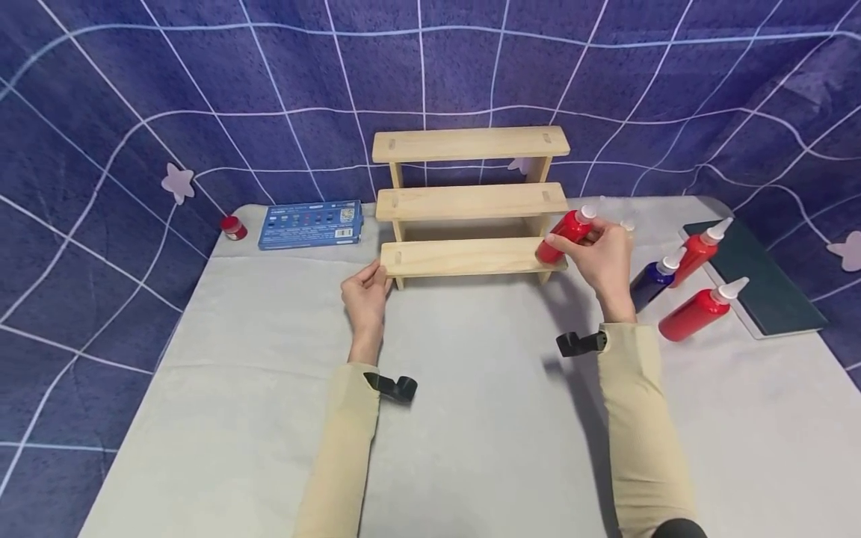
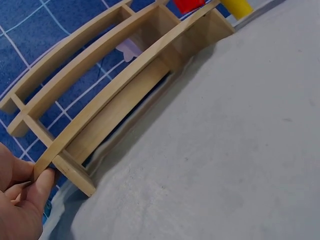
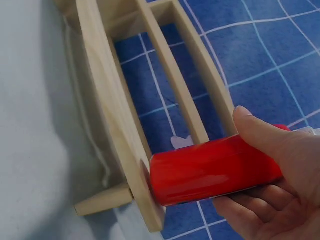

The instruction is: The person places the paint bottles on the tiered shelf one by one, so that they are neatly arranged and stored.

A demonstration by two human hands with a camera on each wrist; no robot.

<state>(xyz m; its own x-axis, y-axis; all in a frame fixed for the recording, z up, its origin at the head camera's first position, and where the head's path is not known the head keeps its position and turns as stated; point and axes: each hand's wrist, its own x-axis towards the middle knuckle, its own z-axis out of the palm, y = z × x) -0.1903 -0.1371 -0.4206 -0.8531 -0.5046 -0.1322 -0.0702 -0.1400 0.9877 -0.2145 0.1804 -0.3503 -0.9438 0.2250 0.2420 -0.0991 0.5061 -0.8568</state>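
A three-tier wooden shelf rack (image 1: 464,256) stands on the table. My left hand (image 1: 366,300) pinches the left end of its lowest board, with the thumb and fingers on the board's end in the left wrist view. My right hand (image 1: 605,263) grips a red squeeze bottle (image 1: 567,233) by its upper part, below the white cap. The bottle's base meets the right end of the lowest board (image 3: 120,125), and the bottle leans a little to the right. Right of that hand stand a dark blue bottle (image 1: 651,284) and two more red bottles.
A dark green book or board (image 1: 760,280) lies behind the bottles on the right. A blue flat box (image 1: 311,224) and a small red jar (image 1: 233,228) sit at the back left. Something yellow (image 2: 237,7) shows beyond the rack's right end. A blue gridded cloth hangs behind.
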